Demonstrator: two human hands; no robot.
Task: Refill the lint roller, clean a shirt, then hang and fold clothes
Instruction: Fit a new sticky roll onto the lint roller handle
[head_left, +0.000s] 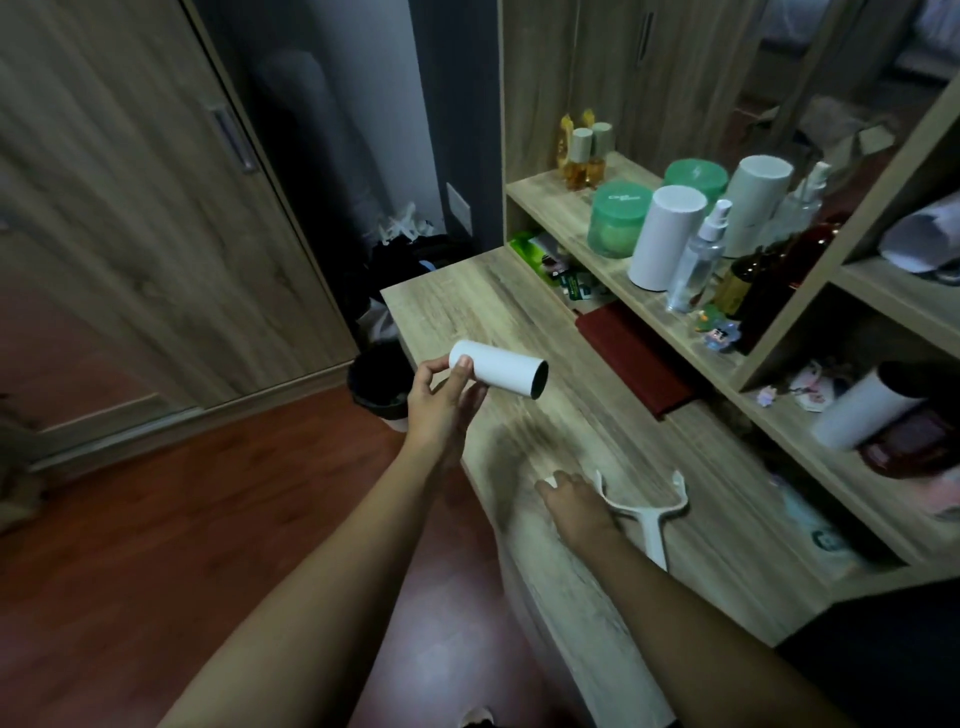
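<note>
Left hand (441, 405) fingers (462, 371) pinch the roll (501, 369) by 1 end, its axis pointing right. The roller frame (649, 514) touches the right hand (574, 501), whose grip I cannot tell.

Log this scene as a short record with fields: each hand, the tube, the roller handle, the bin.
left hand: pinches one end of the white tube, held above the desk near its edge
right hand: rests on the desk against the roller handle; grip unclear
roller handle: white, forked, bare, lying flat on the desk
bin: dark-lined, on the floor beside the desk, just left of the left hand
</note>
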